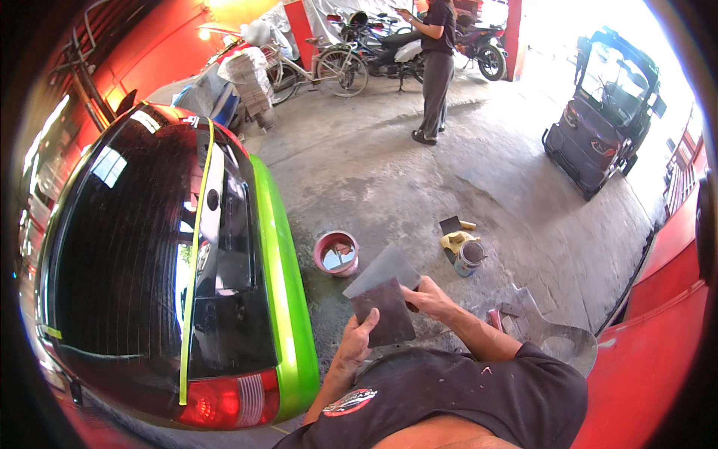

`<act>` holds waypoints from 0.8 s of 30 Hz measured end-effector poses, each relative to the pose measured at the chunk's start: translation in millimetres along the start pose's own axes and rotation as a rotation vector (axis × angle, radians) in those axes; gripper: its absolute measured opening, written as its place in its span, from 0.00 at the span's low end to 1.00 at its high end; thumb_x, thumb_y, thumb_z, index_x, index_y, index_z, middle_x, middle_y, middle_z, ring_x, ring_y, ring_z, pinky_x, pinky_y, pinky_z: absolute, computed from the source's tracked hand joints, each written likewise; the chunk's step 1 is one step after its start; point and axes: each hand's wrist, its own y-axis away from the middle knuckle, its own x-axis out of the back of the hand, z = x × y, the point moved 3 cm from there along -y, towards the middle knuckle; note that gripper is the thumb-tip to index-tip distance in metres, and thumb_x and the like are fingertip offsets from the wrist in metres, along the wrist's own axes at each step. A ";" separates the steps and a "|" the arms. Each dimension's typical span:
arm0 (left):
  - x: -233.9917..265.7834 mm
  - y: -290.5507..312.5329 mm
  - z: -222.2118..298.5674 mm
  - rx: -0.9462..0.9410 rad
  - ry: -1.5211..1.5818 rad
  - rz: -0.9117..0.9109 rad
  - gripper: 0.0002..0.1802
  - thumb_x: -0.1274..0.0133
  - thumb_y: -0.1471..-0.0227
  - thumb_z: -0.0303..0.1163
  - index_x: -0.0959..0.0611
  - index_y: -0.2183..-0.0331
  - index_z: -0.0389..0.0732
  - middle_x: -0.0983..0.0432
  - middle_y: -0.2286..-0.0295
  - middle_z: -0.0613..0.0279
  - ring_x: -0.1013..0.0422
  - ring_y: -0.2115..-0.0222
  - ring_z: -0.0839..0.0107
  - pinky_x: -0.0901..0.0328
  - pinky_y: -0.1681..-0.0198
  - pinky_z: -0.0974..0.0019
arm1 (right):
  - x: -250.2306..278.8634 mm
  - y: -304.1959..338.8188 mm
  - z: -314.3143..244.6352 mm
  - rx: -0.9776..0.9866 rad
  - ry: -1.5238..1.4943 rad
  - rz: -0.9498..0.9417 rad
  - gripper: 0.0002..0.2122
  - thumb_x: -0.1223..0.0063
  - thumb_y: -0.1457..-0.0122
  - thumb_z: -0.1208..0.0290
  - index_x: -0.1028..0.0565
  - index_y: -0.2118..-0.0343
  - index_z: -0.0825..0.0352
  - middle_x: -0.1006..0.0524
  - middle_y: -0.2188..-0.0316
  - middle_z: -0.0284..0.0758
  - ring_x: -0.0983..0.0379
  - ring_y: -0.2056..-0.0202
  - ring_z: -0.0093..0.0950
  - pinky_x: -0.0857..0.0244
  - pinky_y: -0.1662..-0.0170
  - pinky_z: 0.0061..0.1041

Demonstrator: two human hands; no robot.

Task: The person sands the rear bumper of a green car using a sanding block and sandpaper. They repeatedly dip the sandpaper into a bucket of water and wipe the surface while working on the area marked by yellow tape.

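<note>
In front of my chest, my left hand (360, 338) pinches the lower left edge of a dark brown sheet of sandpaper (387, 307), thumb on top. My right hand (432, 299) is closed on the right corner of a grey sheet of sandpaper (386, 268), just behind the dark one. The two sheets overlap, and the fingers of both hands are partly hidden. Beyond the sheets, a pink bucket (336, 254) holds liquid with a bright reflection. To the left stands a car (284, 299) with bright green bodywork and yellow tape (196, 247) running along its dark rear glass.
A tin can (470, 257), a yellow cloth (453, 241) and a dark pad (450, 224) sit on the concrete floor. A clear curved panel (572, 340) lies at my right. Farther off are a person (436, 75), a bicycle (340, 71), motorcycles and a dark small vehicle (598, 120).
</note>
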 end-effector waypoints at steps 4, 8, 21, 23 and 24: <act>-3.9 -1.5 23.1 -0.107 -0.011 0.171 0.16 0.47 0.41 0.36 0.24 0.54 0.38 0.24 0.58 0.60 0.27 0.60 0.68 0.31 0.56 0.61 | 23.4 -8.7 7.8 0.251 0.283 0.467 0.11 0.41 0.42 0.64 0.24 0.66 0.69 0.29 0.79 0.25 0.36 0.77 0.14 0.40 0.74 0.18; 7.9 -18.2 29.3 -0.266 0.008 0.245 0.17 0.46 0.42 0.34 0.25 0.55 0.35 0.25 0.58 0.58 0.27 0.60 0.66 0.31 0.56 0.60 | 35.2 -12.0 8.4 0.261 0.128 0.381 0.10 0.41 0.43 0.67 0.23 0.64 0.69 0.26 0.78 0.26 0.33 0.76 0.15 0.36 0.72 0.17; -25.3 -11.0 31.9 -0.300 -0.213 0.199 0.25 0.49 0.41 0.32 0.32 0.45 0.33 0.31 0.50 0.50 0.31 0.53 0.57 0.34 0.50 0.54 | 23.6 11.8 -35.4 0.289 0.369 0.300 0.25 0.55 0.37 0.47 0.23 0.71 0.69 0.29 0.82 0.27 0.36 0.79 0.15 0.41 0.76 0.23; -26.6 -14.2 28.9 -0.323 -0.325 0.062 0.22 0.49 0.41 0.33 0.30 0.48 0.33 0.29 0.53 0.53 0.30 0.55 0.63 0.35 0.51 0.61 | 1.7 12.4 -35.8 0.404 0.214 0.266 0.22 0.52 0.37 0.51 0.23 0.70 0.69 0.31 0.81 0.25 0.38 0.75 0.14 0.42 0.73 0.21; -23.5 -16.6 25.2 -0.315 -0.367 0.066 0.22 0.49 0.41 0.33 0.29 0.48 0.32 0.29 0.53 0.53 0.30 0.55 0.64 0.35 0.51 0.62 | -2.2 11.0 -35.4 0.328 0.182 0.260 0.20 0.50 0.37 0.52 0.23 0.69 0.69 0.30 0.81 0.25 0.37 0.74 0.14 0.42 0.73 0.21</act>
